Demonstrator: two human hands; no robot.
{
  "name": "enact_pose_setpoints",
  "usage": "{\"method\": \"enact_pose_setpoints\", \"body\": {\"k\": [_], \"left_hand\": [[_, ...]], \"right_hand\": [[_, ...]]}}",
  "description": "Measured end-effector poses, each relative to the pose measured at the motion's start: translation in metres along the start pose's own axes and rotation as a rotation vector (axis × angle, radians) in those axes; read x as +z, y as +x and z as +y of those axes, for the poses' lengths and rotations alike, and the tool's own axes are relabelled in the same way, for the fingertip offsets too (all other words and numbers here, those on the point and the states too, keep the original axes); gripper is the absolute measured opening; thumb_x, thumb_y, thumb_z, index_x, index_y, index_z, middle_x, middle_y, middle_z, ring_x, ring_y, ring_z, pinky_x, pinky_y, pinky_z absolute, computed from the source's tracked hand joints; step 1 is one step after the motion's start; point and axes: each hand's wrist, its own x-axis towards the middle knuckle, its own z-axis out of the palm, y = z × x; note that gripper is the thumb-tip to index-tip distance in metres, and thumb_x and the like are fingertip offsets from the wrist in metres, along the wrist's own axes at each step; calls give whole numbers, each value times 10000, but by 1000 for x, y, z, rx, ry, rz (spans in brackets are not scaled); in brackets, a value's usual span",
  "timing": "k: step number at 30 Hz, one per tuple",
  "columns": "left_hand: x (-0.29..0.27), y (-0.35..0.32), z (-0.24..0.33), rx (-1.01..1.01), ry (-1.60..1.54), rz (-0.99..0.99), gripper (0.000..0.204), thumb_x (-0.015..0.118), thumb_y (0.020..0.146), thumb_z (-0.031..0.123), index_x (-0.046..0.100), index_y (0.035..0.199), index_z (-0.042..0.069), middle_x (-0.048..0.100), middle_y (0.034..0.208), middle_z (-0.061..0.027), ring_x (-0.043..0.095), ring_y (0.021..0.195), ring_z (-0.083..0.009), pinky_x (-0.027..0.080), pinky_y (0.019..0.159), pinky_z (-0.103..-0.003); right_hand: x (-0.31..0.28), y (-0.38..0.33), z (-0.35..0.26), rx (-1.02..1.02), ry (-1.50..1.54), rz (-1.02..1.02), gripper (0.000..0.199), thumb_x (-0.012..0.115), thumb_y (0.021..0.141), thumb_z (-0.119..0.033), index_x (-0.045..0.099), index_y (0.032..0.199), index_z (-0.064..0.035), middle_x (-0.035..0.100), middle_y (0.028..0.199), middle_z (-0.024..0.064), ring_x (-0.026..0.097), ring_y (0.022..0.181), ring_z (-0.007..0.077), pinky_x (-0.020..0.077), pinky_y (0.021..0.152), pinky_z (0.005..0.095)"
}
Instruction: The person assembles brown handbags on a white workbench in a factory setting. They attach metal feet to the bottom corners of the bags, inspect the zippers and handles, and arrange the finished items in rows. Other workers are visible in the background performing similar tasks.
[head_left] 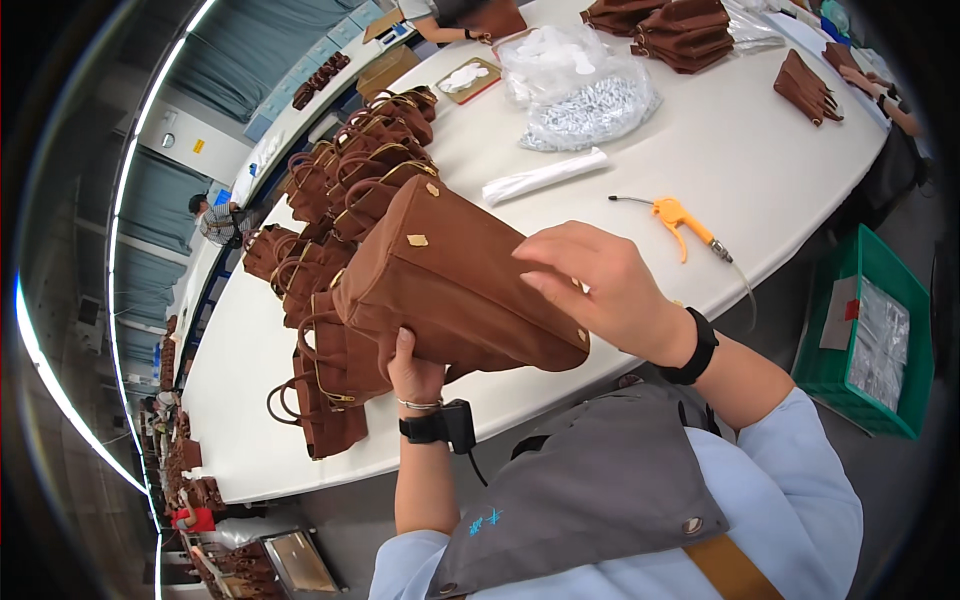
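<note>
A brown handbag [465, 280] is tilted above the near edge of the table, its flat base turned toward me. Small pale gold pieces show near the base's corners. My left hand [413, 378] grips the bag from below, thumb against its side and the other fingers mostly hidden. At the bag's right side is my right hand [600, 285], fingers stretched out and thumb apart from them. Its fingertips are at the bag's edge; whether they touch cannot be made out. Behind the bag stand rows of similar brown handbags [385, 150] with gold zips.
On the white table [700, 130] lie a yellow air blow gun [680, 220] with a hose, a white roll [545, 177] and a plastic bag of small silvery pieces [590, 105]. A green crate [865, 330] stands at right. Other people work around the far table edge.
</note>
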Motion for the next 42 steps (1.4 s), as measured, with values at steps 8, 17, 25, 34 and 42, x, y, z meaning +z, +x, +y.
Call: {"method": "enact_pose_setpoints", "body": {"k": [8, 17, 25, 34, 42], "left_hand": [[-1, -9, -7, -18, 14, -5, 593, 700, 844, 145, 429, 1367, 76, 494, 1355, -64, 451, 1270, -279, 345, 1094, -476], [-13, -15, -4, -33, 69, -56, 621, 711, 802, 120, 435, 1354, 57, 498, 1346, -78, 461, 1258, -273, 357, 1086, -451], [1, -20, 0, -36, 71, -90, 664, 751, 774, 148, 436, 1348, 37, 502, 1341, -89, 480, 1241, -290, 372, 1074, -456], [-3, -23, -7, -74, 67, -83, 713, 762, 767, 201, 410, 1365, 39, 506, 1340, -80, 479, 1243, -285, 373, 1074, -453], [0, -21, -5, -116, 67, -235, 687, 749, 795, 243, 417, 1374, 80, 500, 1365, -63, 470, 1261, -278, 373, 1070, -474]], "right_hand": [[18, 30, -22, -96, 46, 17, 176, 657, 835, -74, 661, 999, -11, 630, 857, 109, 627, 773, 278, 522, 670, 359], [16, 25, -26, -291, -256, -40, 236, 646, 766, -15, 633, 992, 50, 613, 824, 125, 618, 733, 262, 522, 615, 326], [10, 22, -37, -451, -513, -76, 310, 628, 682, -53, 623, 971, 57, 548, 757, 75, 558, 701, 201, 486, 579, 274], [-25, 47, -21, -355, -535, 342, 199, 681, 712, 57, 658, 903, 9, 614, 724, 96, 603, 603, 229, 482, 520, 318], [-3, 31, -4, -279, -425, 109, 120, 694, 730, -40, 647, 839, -22, 603, 736, 60, 607, 660, 220, 497, 546, 318]]}}
